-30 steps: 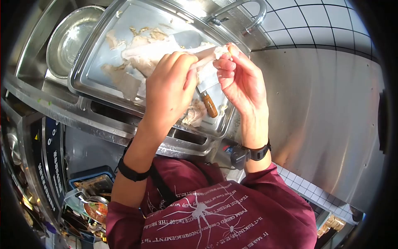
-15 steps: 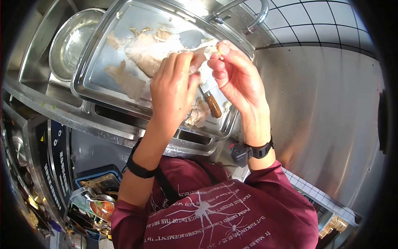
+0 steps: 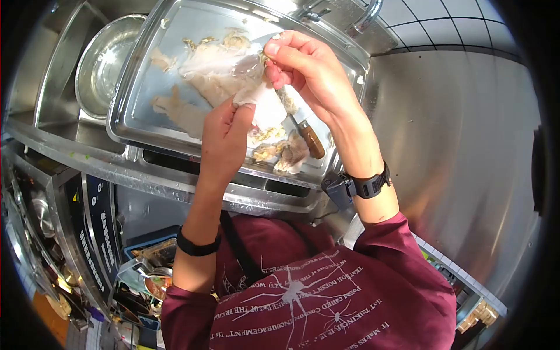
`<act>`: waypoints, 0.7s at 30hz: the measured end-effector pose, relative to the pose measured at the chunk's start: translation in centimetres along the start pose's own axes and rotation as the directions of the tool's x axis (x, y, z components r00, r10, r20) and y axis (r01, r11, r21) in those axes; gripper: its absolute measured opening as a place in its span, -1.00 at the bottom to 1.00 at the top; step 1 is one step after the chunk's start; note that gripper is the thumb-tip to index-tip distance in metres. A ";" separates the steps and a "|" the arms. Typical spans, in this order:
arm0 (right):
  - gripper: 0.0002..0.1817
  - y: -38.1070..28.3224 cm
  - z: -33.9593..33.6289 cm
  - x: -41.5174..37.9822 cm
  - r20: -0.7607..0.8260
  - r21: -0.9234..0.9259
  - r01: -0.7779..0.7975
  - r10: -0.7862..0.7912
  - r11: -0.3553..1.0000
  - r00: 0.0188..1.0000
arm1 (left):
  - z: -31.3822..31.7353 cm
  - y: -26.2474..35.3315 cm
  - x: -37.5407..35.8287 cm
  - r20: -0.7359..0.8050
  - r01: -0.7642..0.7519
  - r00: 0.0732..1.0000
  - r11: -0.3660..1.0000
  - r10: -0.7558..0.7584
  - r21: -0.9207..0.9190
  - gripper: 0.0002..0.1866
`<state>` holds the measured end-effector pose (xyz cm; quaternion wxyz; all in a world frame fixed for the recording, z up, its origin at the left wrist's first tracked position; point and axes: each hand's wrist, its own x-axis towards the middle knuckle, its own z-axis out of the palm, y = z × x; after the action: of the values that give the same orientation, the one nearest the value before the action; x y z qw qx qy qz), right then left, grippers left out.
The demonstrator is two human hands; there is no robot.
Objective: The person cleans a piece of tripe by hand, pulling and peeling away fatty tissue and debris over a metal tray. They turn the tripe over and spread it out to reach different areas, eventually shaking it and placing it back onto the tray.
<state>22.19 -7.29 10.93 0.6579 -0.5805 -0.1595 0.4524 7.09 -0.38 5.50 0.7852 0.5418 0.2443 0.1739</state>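
Note:
A large, pale, wet sheet of raw meat, tripe-like in look [image 3: 213, 84], is spread across a metal tray [image 3: 119, 114]. Fingers and thumb of my left hand [image 3: 224, 140] pinch its near edge and lift a fold. Above and to the right, my right hand [image 3: 318, 76] has thumb and fingertips pressed together at the meat's right side, by a small yellowish bit of fat. Whether they grip the fat or the meat itself is hard to make out. A wooden-handled knife [image 3: 312, 140] lies below my right hand, beside trimmed scraps [image 3: 291, 153].
Left of the tray a round metal bowl [image 3: 105, 67] sits in the sink. A faucet [image 3: 367, 16] stands behind the tray, and a steel surface [image 3: 449, 146] extends to the right. More pale scraps [image 3: 181, 114] lie at the tray's left.
Both hands have shifted, the right one left and upward. My left hand has turned and now pinches the meat's near edge. More of the scraps and the knife shows.

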 end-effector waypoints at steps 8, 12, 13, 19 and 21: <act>-0.87 -0.3 -0.9 -0.9 0.043 -0.125 -0.019 0.024 0.992 0.999 | -0.8 -1.2 0.1 -0.045 0.146 0.978 0.818 -0.205 -0.556 -0.83; -0.87 0.0 -0.9 -1.7 0.048 -0.162 -0.009 0.017 0.987 0.999 | 0.6 0.9 -0.2 -0.071 0.153 0.967 0.782 -0.244 -0.604 -0.83; -0.87 0.0 -0.7 -1.8 0.047 -0.162 -0.007 0.015 0.987 0.999 | 0.9 1.6 -0.2 -0.070 0.174 0.964 0.804 -0.258 -0.568 -0.84; -0.86 -0.4 0.9 -1.9 0.063 -0.190 -0.013 0.026 0.982 0.998 | -0.4 0.7 -0.1 0.126 0.125 0.988 0.934 -0.087 -0.334 -0.84; -0.86 -0.4 1.5 -1.4 0.123 -0.318 0.019 0.021 0.948 0.992 | -0.4 0.9 -0.3 0.124 0.113 0.989 0.967 -0.087 -0.228 -0.83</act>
<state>20.49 -7.42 12.17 0.5442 -0.6497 -0.2709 0.4565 6.57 0.06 6.25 0.8640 0.4412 0.2044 0.1308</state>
